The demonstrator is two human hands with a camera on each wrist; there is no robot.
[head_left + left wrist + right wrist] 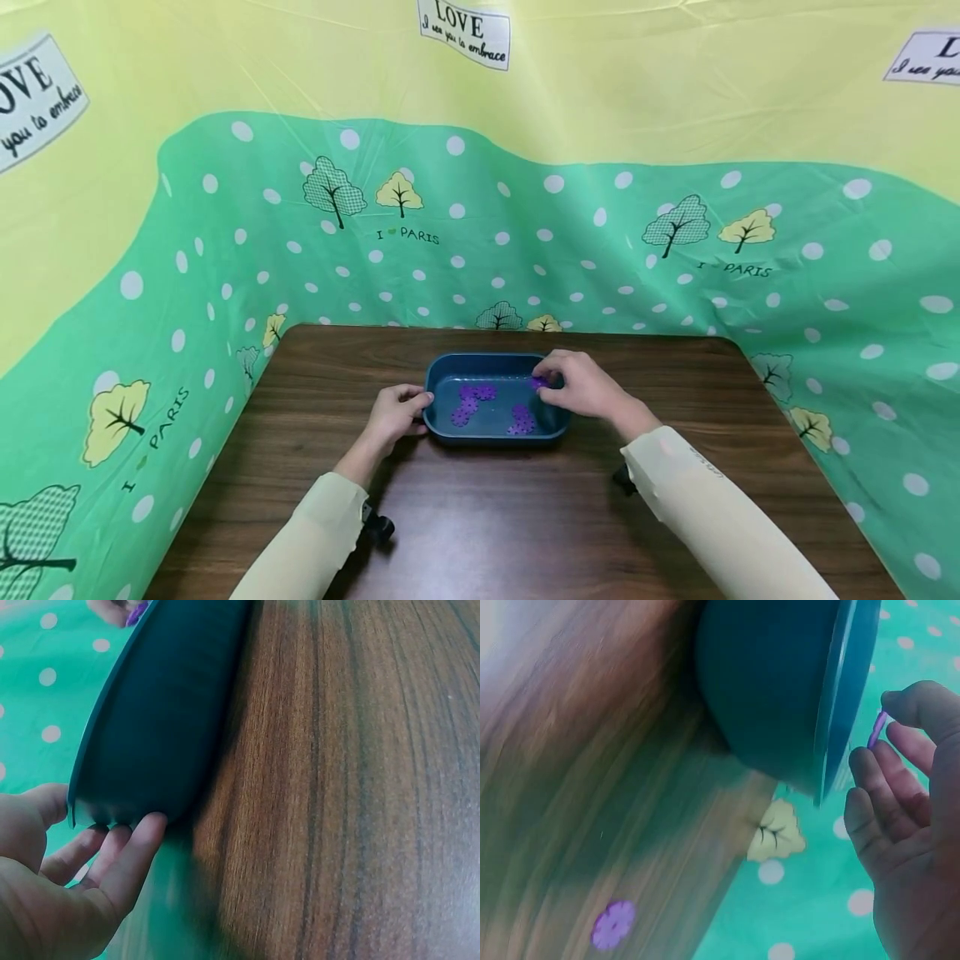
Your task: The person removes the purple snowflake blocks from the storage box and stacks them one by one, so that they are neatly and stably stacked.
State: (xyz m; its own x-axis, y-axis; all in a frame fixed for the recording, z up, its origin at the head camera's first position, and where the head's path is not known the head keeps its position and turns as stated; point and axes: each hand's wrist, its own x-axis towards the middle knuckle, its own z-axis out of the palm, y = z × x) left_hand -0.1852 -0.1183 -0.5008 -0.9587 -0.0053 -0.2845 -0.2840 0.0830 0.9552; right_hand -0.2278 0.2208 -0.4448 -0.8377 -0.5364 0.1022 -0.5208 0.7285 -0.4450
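Note:
A dark blue rectangular tray (495,439) sits on the table, with several purple flower-shaped plastic discs (467,407) lying in it. At its left end my left hand (395,414) grips the wall, thumb at the rim and fingers against the outside, as the left wrist view (97,877) also shows. Over the tray's right end, my right hand (581,385) pinches one purple disc (878,729) between thumb and fingertips, just beside the rim in the right wrist view. Another purple disc (613,925) rests on the table outside the tray; the head view does not show it.
The brown wood-grain table (480,517) carries the tray near its far edge. A green and yellow printed cloth (450,275) hangs behind and along both sides. Dark wrist-worn devices (377,527) sit at the cuffs of the pale sleeves.

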